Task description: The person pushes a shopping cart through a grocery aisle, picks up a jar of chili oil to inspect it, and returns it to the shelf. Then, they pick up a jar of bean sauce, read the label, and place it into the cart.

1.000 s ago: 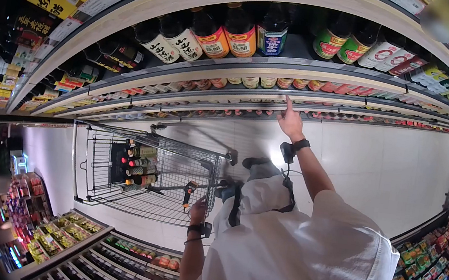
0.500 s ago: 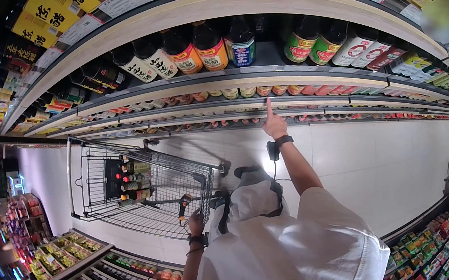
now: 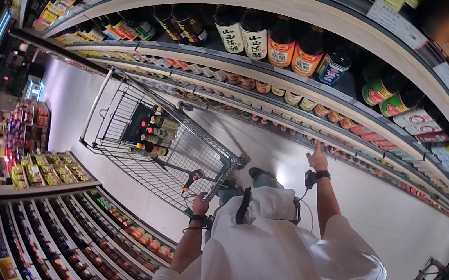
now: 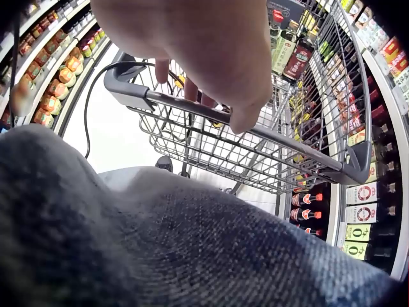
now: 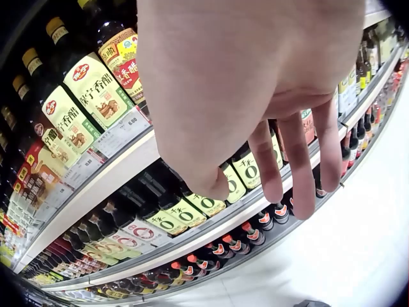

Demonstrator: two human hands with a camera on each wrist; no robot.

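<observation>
Shopping cart (image 3: 209,137) on aisle floor (image 3: 374,205), prob. stiff & rolls easily but heavier w/ bottles (image 3: 162,132), best gripped at handlebar (image 4: 294,147), where L hand (image 3: 201,204) curls; R hand (image 3: 318,160) spread, empty

right hand (image 3: 318,160) outstretched, left hand (image 3: 200,205) low
</observation>
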